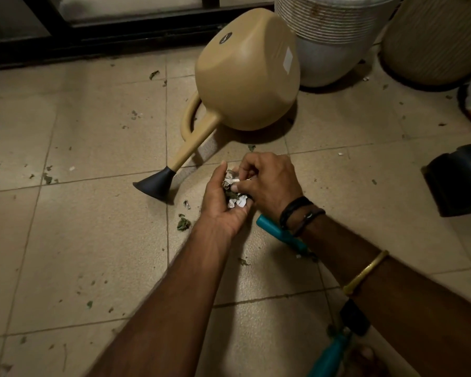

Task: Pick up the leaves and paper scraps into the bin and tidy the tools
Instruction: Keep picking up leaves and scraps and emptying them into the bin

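My left hand (223, 202) is cupped palm-up over the tiled floor and holds a wad of leaves and paper scraps (233, 190). My right hand (269, 183) sits against it, fingertips pinching a scrap at the top of the wad. A teal-handled garden tool (280, 235) lies on the floor under my right wrist. Another teal-handled tool (335, 352) lies near the bottom edge. A green leaf (183, 223) and a paper scrap (186, 204) lie just left of my left hand. A black bin (460, 180) lies tipped at the right edge.
A tan watering can (242, 74) lies on its side behind my hands, its black spout head (155, 185) on the floor to their left. A white ribbed pot (332, 36) and a beige pot (435, 39) stand at the back right. Small leaf bits (47, 178) dot the tiles.
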